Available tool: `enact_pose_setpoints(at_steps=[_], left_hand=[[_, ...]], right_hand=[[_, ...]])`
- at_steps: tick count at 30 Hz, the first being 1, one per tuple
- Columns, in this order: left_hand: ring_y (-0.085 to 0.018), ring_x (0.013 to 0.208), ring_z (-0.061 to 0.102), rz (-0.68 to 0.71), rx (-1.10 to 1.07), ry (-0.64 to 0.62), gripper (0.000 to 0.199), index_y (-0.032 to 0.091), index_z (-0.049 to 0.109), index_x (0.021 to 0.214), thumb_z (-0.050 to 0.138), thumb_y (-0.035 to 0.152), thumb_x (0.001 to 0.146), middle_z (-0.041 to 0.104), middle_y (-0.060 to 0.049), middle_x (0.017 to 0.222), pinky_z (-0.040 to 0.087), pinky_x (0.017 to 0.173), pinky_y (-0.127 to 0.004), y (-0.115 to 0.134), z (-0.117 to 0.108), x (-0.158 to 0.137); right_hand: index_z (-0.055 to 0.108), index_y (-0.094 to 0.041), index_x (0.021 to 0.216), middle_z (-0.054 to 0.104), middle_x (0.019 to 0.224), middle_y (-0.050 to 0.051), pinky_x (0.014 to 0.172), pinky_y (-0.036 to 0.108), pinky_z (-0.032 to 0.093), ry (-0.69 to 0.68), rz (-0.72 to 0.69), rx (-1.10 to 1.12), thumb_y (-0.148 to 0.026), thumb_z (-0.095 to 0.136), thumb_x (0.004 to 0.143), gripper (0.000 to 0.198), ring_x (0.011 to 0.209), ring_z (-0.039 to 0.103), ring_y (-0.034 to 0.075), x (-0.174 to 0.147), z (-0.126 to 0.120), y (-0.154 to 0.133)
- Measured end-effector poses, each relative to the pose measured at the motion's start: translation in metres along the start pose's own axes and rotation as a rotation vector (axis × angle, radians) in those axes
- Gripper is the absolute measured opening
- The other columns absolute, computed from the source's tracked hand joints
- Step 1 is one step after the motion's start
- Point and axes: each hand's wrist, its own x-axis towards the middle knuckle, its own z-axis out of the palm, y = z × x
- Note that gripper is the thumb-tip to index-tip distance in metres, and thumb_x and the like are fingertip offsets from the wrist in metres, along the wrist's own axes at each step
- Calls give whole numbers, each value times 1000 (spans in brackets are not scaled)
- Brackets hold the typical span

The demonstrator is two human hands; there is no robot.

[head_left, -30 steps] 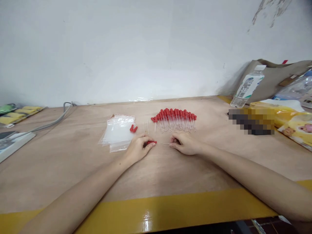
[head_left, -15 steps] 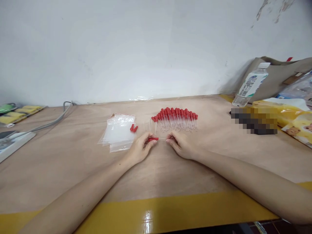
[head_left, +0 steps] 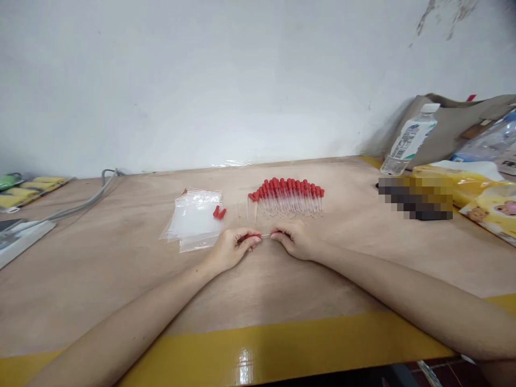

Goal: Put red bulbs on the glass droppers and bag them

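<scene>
My left hand [head_left: 231, 249] is closed in a pinch around a red rubber dropper bulb [head_left: 253, 236]. Between finger and thumb, my right hand [head_left: 297, 240] grips a thin clear dropper tube [head_left: 265, 235]. The tube runs level to the open end of the bulb; how deep it sits inside is hidden. Just behind the hands lie many red-capped droppers [head_left: 291, 185], fanned in a row with tips toward me. Two loose red bulbs [head_left: 219, 213] rest on a stack of clear zip bags [head_left: 193, 226] beyond my left hand. Near the row's left end lies a bare tube [head_left: 238, 214], faintly seen.
Brown paper covers the table [head_left: 121, 279], with yellow tape [head_left: 282, 344] along its front edge. At right stand a water bottle [head_left: 409, 140] and a grey bag [head_left: 447, 123], near yellow packs [head_left: 484, 209] and a blurred dark object [head_left: 415, 199]. Grey cables [head_left: 86, 201] run at left.
My hands have come slightly closer together, and less of the tube shows between the bulb and my right fingers. The camera view has shifted a little.
</scene>
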Motion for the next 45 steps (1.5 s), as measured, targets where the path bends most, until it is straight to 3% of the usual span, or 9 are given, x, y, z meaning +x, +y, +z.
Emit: enact_pose_setpoints(at_steps=[4,9,15,19,29,36,38,41,45], left_hand=[[-12,56,59,-17,13,-1,24,15,66,90,56,35,80,64,0,64,51,55,-23,2,-1,1],[-17,77,65,32,19,-10,23,17,66,91,60,34,77,70,-2,88,53,73,-27,2,-6,3],[-15,71,65,45,96,-19,20,18,67,87,58,34,79,70,-1,81,53,66,-25,2,-8,3],[-15,66,64,51,113,-8,20,17,67,88,58,32,78,70,-1,76,52,61,-24,4,-6,2],[-16,71,65,80,118,-1,21,17,67,90,58,32,78,71,-3,84,53,66,-25,3,-5,2],[-16,76,63,180,203,36,22,18,64,96,56,31,81,68,-4,89,52,71,-28,2,-9,4],[-17,84,60,248,311,123,27,18,60,103,58,31,80,65,-6,94,50,77,-31,0,-13,4],[-21,97,53,270,485,237,34,18,56,110,60,30,78,59,-8,102,44,88,-38,-6,-18,5],[-22,96,50,214,561,217,18,17,60,94,57,27,79,56,-8,97,41,89,-41,-14,-21,7]], right_hand=[[61,-19,90,63,83,4,64,25,36,54,-9,-150,-26,41,88,22,74,55,14,-3,0,-6],[56,-16,91,59,83,6,63,24,39,49,-146,-65,-23,47,84,14,72,52,14,-2,-10,-2],[56,-16,84,57,80,7,63,25,41,102,-220,-62,-19,39,87,17,73,51,15,-3,-8,7],[59,-17,86,57,78,7,61,25,39,93,-226,-106,-22,37,88,23,70,51,15,-4,1,8],[62,-15,84,55,70,6,59,25,35,40,-223,-168,-26,31,91,33,63,46,14,2,8,4],[61,-15,77,56,77,6,64,27,34,-4,-179,-263,-26,40,88,27,72,47,15,4,-7,-8],[62,-16,75,57,81,7,67,27,35,1,-132,-273,-24,43,86,24,76,49,16,5,-16,-12],[64,-16,76,61,78,6,63,24,37,18,88,-139,-20,46,83,20,70,53,13,14,-27,-10],[64,-16,66,63,67,3,60,24,40,76,410,15,-27,53,77,19,65,57,15,40,-30,3]])
